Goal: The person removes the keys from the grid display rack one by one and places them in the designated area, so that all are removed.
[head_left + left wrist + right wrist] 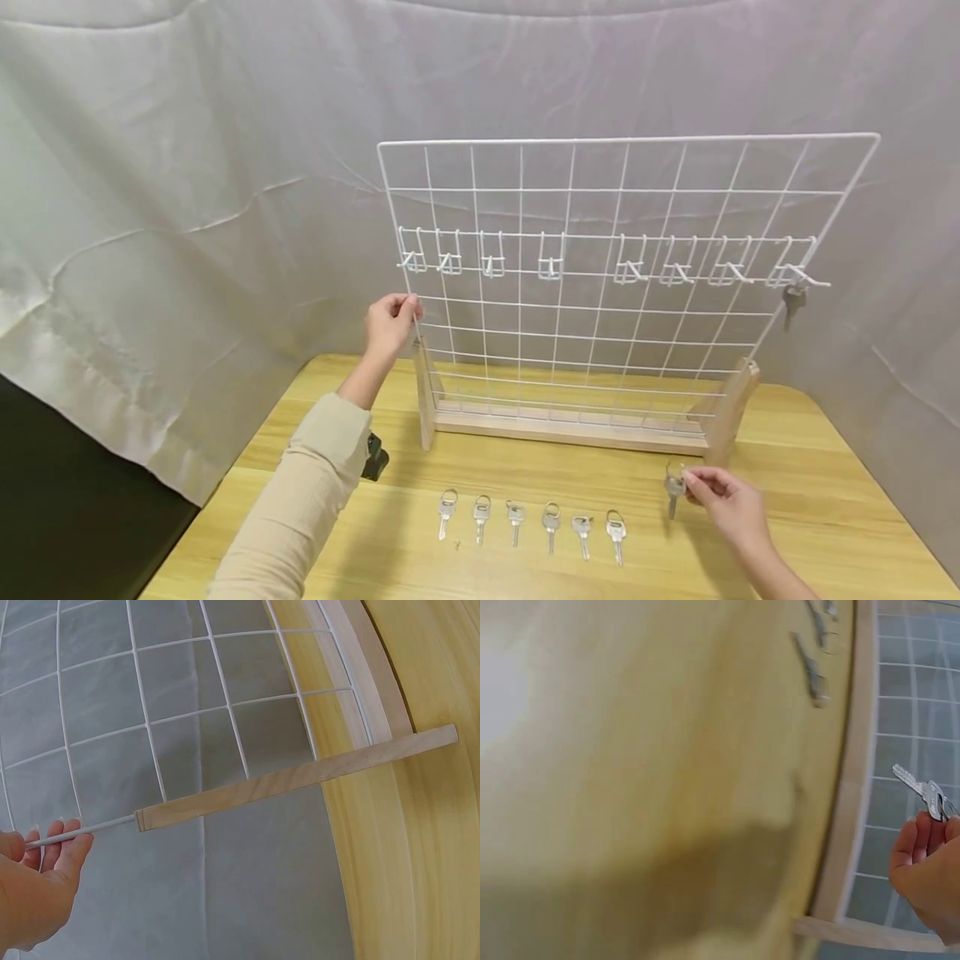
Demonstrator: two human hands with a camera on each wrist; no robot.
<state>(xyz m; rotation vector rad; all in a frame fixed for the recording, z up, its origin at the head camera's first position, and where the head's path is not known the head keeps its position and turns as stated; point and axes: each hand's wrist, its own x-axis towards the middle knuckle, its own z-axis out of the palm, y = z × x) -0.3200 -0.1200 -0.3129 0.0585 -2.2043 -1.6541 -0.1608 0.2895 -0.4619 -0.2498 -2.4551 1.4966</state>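
Observation:
My left hand (392, 325) grips the left edge wire of a white wire grid rack (630, 138), just above its wooden foot. In the left wrist view, that hand's (45, 889) thumb and fingers pinch the edge wire. My right hand (729, 504) pinches a silver key (673, 490) by its ring end, above the table near the rack's right foot. The right wrist view shows the key (933, 799) with its blade pointing away from the fingers. Another key (792, 302) hangs from the rightmost hook (797, 273) on the grid.
Several keys with rings (551, 518) lie in a row on the wooden table (600, 475). Several white hooks (551, 265) line one grid wire. A wooden base (570, 427) with side feet (731, 408) holds the grid. Grey cloth (225, 167) hangs behind.

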